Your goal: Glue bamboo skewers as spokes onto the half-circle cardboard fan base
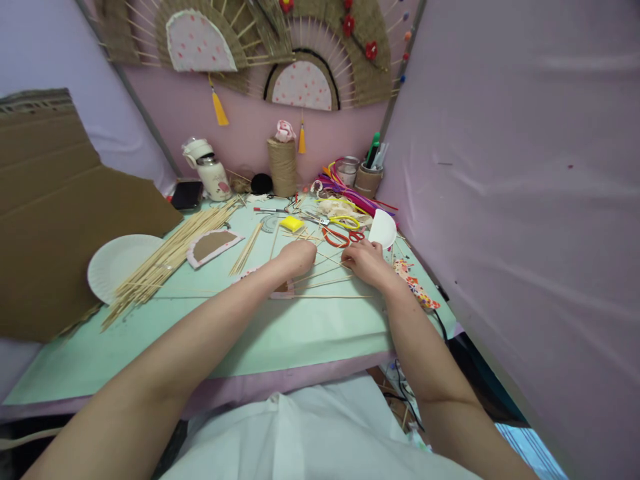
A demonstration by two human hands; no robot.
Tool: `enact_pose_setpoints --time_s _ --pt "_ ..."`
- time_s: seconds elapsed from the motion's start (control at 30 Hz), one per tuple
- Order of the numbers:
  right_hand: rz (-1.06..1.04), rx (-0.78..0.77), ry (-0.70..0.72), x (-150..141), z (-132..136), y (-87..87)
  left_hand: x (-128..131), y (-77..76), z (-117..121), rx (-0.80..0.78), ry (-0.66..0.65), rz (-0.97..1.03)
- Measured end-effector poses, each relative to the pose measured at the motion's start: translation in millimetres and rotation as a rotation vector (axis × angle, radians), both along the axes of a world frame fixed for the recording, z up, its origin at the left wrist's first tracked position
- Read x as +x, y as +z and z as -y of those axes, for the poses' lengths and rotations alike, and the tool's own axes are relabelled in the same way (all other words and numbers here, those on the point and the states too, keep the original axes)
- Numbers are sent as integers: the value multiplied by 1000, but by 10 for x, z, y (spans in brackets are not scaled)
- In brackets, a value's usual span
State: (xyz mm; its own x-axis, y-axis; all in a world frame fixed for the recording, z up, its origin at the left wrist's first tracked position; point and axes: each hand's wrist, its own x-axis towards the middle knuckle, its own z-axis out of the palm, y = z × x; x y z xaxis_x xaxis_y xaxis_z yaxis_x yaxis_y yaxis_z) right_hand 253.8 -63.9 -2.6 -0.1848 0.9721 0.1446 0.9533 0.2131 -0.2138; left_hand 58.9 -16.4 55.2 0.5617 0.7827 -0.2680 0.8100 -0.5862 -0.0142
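A thin bamboo stick (331,259) runs slantwise between my two hands. My left hand (299,259) is closed at its left end, the fingertips mostly hidden behind the back of the hand. At the other end, the fingers of my right hand (367,263) are pinched on the stick, low over the table. Beneath my left forearm lies a half-round cardboard piece (284,291) with a pink-and-white border, largely covered by the arm. Several sticks (327,285) fan out to the right from it. Red-handled scissors (336,237) lie just beyond my right hand.
Left lie a bundle of bamboo sticks (173,250), a white paper plate (120,260), another half-round piece (215,247) and a large cardboard sheet (65,220). Behind stand a bottle (214,179), a twine roll (283,167) and a pen holder (369,180). Yellow-handled scissors (345,222) lie mid-table.
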Motion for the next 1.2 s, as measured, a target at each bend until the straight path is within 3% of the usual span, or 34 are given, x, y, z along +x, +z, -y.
enact_pose_setpoints --time_s 1.2 --pt "6 -3 1 -2 8 13 -8 -25 4 11 -5 10"
